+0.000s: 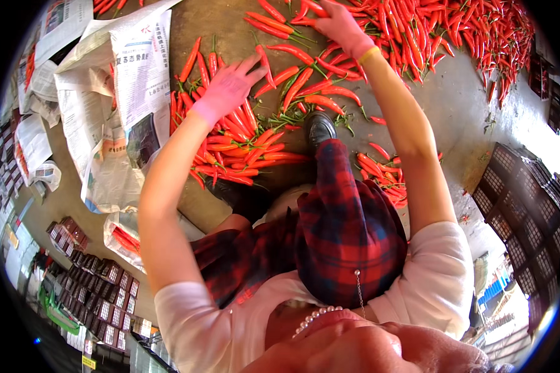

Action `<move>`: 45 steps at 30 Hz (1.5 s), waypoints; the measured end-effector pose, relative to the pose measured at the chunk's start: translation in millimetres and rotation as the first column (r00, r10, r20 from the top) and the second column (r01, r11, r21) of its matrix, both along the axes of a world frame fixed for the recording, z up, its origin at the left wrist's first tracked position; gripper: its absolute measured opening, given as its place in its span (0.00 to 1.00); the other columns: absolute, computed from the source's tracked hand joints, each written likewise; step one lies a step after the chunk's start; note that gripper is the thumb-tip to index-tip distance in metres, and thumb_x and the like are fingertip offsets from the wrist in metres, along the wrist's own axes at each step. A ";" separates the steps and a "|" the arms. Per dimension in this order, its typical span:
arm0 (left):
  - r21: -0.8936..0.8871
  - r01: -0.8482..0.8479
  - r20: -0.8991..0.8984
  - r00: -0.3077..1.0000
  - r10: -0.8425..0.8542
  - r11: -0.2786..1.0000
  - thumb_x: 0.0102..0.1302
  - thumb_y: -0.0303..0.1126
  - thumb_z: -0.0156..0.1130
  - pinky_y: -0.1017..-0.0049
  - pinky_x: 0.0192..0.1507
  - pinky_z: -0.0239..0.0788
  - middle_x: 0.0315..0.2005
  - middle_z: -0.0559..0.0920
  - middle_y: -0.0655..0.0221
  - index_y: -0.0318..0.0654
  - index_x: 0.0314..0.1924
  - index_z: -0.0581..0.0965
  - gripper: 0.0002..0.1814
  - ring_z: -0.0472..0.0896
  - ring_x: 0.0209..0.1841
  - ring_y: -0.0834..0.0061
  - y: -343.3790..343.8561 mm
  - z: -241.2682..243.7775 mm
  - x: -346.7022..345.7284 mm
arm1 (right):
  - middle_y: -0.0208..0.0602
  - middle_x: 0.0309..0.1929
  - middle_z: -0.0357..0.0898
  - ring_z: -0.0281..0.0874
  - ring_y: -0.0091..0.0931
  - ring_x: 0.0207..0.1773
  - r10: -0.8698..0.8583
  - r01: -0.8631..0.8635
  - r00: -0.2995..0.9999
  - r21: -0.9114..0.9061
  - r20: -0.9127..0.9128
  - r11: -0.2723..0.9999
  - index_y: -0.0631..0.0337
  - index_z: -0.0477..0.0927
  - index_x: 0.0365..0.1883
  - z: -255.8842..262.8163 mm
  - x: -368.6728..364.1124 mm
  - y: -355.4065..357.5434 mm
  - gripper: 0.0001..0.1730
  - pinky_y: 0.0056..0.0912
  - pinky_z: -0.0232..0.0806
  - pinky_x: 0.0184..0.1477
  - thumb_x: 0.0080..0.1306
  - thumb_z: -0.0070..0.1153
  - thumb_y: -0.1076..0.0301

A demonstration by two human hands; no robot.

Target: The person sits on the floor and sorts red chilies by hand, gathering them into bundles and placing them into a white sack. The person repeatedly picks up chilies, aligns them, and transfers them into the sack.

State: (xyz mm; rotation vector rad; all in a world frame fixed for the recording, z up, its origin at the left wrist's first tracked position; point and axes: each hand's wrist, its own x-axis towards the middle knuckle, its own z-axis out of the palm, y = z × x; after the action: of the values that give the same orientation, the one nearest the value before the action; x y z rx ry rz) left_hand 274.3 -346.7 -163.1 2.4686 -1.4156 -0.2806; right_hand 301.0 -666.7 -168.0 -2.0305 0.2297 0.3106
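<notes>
Red chili peppers (401, 32) are heaped on the floor in front of me, with more strewn loosely between my hands. My left hand (226, 91) is above a sorted pile of peppers (247, 154) whose stems point mostly inward; a single red chili pepper (265, 66) lies at its fingertips, held between them. My right hand (343, 28) reaches to the near edge of the big heap, over some peppers; its fingertips are around or against a pepper, and whether they grip it cannot be told. Both hands look pink, perhaps in thin gloves.
Newspaper-lined bags (142, 88) stand at the left, some with peppers inside. My black shoe (320, 128) is on the floor between the piles. A smaller pile of peppers (382, 175) lies right of my knee. Dark plastic crates (518, 205) stand at the right, with more stacked crates (102, 289) at lower left.
</notes>
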 end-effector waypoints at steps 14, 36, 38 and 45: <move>-0.055 0.005 -0.036 0.999 -0.007 0.998 0.62 0.34 0.65 0.58 0.48 0.72 0.36 0.79 0.61 0.43 0.43 0.80 0.10 0.79 0.42 0.57 -30.1 34.7 -5.7 | 0.44 0.40 0.85 0.83 0.44 0.46 0.181 -0.162 0.983 -0.579 -0.025 0.799 0.54 0.80 0.50 -30.9 -67.1 -45.4 0.22 0.48 0.75 0.48 0.62 0.61 0.51; 0.111 -0.010 -0.173 0.984 0.029 0.994 0.62 0.36 0.64 0.60 0.48 0.73 0.52 0.81 0.60 0.42 0.57 0.74 0.23 0.82 0.46 0.58 -148.1 -47.8 -90.9 | 0.32 0.32 0.80 0.76 0.22 0.26 -0.470 0.509 0.860 0.394 -0.198 0.765 0.61 0.75 0.56 13.0 -201.2 -106.7 0.17 0.21 0.65 0.27 0.69 0.52 0.71; -0.061 -0.220 -0.300 0.934 0.193 0.974 0.63 0.33 0.66 0.61 0.45 0.74 0.52 0.81 0.62 0.41 0.59 0.74 0.24 0.83 0.43 0.59 -121.9 -38.0 -90.5 | 0.38 0.39 0.82 0.82 0.27 0.31 -0.315 0.345 0.939 0.366 -0.140 0.865 0.61 0.71 0.61 14.0 -167.4 -86.5 0.22 0.24 0.70 0.29 0.69 0.54 0.70; 0.277 -0.945 -0.951 -0.243 -0.191 -0.176 0.68 0.22 0.62 0.56 0.58 0.76 0.50 0.81 0.59 0.34 0.53 0.73 0.15 0.82 0.52 0.54 -33.1 -32.7 -125.1 | 0.38 0.56 0.80 0.80 0.37 0.57 0.588 -0.514 0.786 -0.731 -0.192 0.449 0.52 0.73 0.60 4.7 -24.4 111.2 0.24 0.42 0.70 0.55 0.65 0.53 0.73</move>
State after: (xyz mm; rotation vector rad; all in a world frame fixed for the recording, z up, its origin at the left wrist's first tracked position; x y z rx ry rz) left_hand 149.2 -379.8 -195.7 0.9304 0.7415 -0.3592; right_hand 276.6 -555.5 -163.3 -2.9411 -0.4942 0.6050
